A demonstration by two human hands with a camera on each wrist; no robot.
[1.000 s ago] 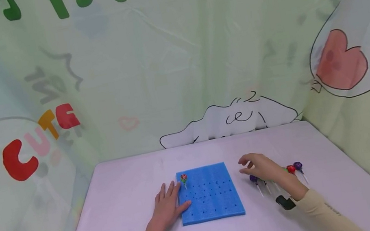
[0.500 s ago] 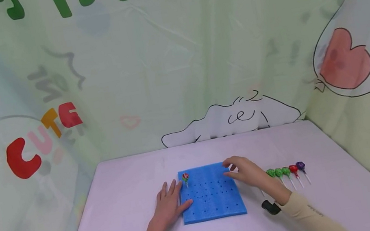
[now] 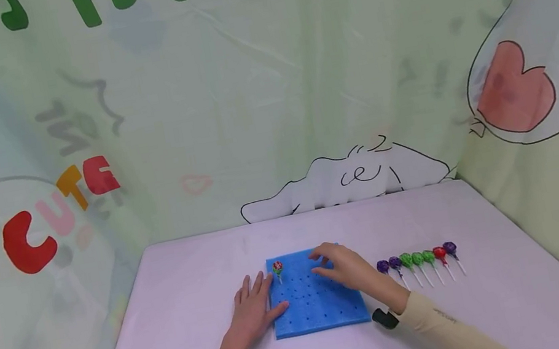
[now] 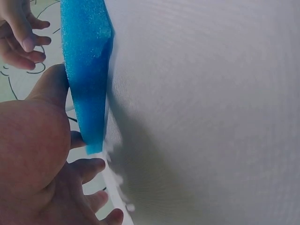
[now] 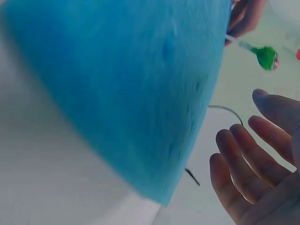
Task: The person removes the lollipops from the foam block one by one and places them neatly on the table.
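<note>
A blue foam board (image 3: 320, 316) with rows of small holes lies on the table. One lollipop (image 3: 278, 267) with a red and green wrapper stands upright in its far left corner. My left hand (image 3: 251, 317) rests spread at the board's left edge, thumb on the top face. Over the right part of the board hovers my right hand (image 3: 348, 265), its fingers loosely bent. Seen in the right wrist view, the fingers (image 5: 243, 154) are apart with nothing between them, and the standing lollipop (image 5: 266, 57) shows beyond the board.
To the right of the board, several lollipops (image 3: 418, 258) with purple, green and red wrappers lie in a row, sticks toward me. The pale table (image 3: 186, 284) ends at a printed curtain (image 3: 181, 123) behind and on both sides.
My right hand has moved left from above the lollipop row to over the board, uncovering the row. The left hand and the board have stayed in place.
</note>
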